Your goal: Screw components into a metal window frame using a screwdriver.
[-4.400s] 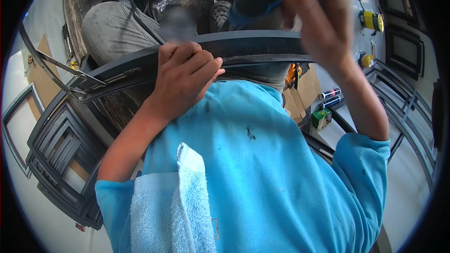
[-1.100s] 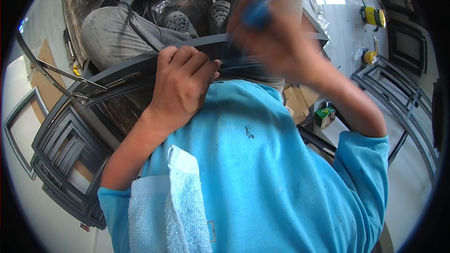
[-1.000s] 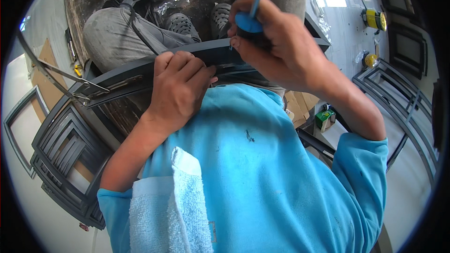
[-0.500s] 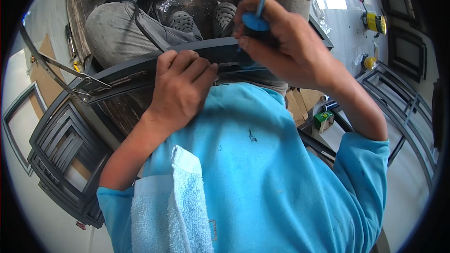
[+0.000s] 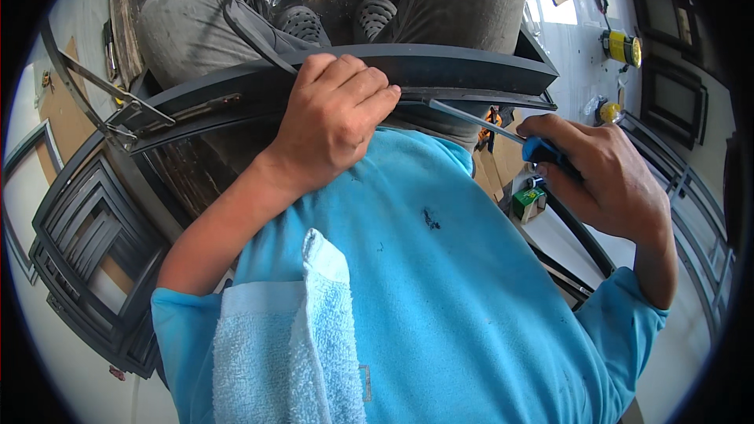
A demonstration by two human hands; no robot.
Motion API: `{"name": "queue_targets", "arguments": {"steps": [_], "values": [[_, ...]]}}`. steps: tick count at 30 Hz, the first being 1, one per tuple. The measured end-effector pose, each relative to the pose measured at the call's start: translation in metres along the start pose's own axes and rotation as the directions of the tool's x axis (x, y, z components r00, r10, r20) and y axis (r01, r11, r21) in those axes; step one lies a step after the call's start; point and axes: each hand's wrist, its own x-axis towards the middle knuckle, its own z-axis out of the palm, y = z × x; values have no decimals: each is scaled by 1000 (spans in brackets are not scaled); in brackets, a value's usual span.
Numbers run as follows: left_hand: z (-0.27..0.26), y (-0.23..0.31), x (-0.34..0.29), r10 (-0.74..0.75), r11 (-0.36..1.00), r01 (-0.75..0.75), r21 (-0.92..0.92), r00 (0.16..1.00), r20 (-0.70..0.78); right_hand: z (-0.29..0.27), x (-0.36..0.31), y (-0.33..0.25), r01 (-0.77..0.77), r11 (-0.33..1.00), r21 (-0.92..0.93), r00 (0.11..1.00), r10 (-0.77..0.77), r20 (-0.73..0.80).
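Across my lap lies a dark grey metal frame (image 5: 463, 67), with a silver hinge stay (image 5: 141, 116) on its left end. The fingers of my left hand (image 5: 334, 114) curl over the middle of the frame's near bar; their tips are partly hidden. To the right, my right hand (image 5: 609, 169) is wrapped round the blue and black handle of a screwdriver (image 5: 481, 122). Its shaft points left, and its tip is at the frame's near edge, just right of my left hand. Whether the tip sits in a screw, I cannot tell.
Several dark frames (image 5: 86, 243) are stacked on the left, and more frames (image 5: 675, 180) lie on the right. A small green box (image 5: 528, 201) and an orange-black tool (image 5: 491, 127) lie near my right side. Yellow reels (image 5: 622, 49) are farther right.
My right hand has brought the screwdriver down and to the right, from upright above the frame to nearly level at its near edge. My left hand has shifted slightly right along the bar.
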Motion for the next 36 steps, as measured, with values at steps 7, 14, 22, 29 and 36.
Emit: {"name": "queue_targets", "arguments": {"steps": [7,14,22,29,36], "values": [[6,2,2,3,999,-2,32,999,-34,11,10,-7,10,1000,-14,1000,-10,26],[8,8,4,-59,998,60,25,998,-30,15,11,-5,50,997,67,998,-47,-48],[9,8,4,-74,997,74,20,997,-8,8,11,-14,-76,994,85,997,74,20],[9,7,4,-76,997,76,10,997,-15,-5,17,-30,-269,957,104,961,260,96],[10,2,5,-43,999,43,-2,999,-27,-29,45,-50,-244,969,-49,953,249,175]]}}
